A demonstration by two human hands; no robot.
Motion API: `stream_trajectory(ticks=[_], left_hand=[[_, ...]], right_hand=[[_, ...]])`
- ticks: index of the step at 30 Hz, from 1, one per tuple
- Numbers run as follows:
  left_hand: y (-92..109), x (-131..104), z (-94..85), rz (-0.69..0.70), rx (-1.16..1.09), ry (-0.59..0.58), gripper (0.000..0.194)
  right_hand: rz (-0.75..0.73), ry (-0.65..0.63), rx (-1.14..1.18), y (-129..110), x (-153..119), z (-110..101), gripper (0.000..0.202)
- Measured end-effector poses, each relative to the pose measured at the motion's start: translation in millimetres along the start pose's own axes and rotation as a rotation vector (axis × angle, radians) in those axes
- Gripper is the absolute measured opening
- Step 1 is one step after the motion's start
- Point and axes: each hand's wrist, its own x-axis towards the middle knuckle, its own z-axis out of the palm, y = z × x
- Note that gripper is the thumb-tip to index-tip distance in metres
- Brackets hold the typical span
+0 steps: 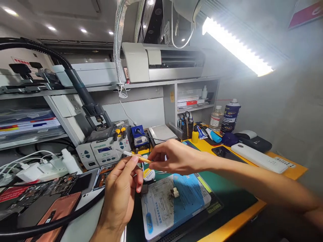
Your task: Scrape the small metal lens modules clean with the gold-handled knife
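1 thin stick [144,159] sits pinched in my left grip [120,186] and right grip [178,157]; I guess this holding step calls for steady care.

Workshop, electronics repair. Evidence: one yellow-edged tabletop [227,230] with green work mat [234,188]. Toward its left edge: bare circuit boards [60,185]; one copper-coloured device panel [67,204]. Toward its far edge: one grey bench station [97,154], display and buttons on front; one blue unit [136,137], corded; one tool holder [187,131] with scissors [187,115]; right of it, clear bottle [215,121], aerosol can [230,117]. Overhead: bright work lamp [234,47].
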Motion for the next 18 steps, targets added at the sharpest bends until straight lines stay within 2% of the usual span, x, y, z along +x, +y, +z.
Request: stream_trajectory(ticks=[5,18], left_hand=[[2.4,-0.6,-0.1,0.039,-0.039,-0.034,0.032],[2.3,5.1,-4.7,0.073,-0.136,-0.032,0.035]], right_hand=[[0.079,-0.075,0.075,3.0,-6.2,-2.1,0.035],[0.143,-0.016,0.032,3.4,-6.9,6.8,0.030]])
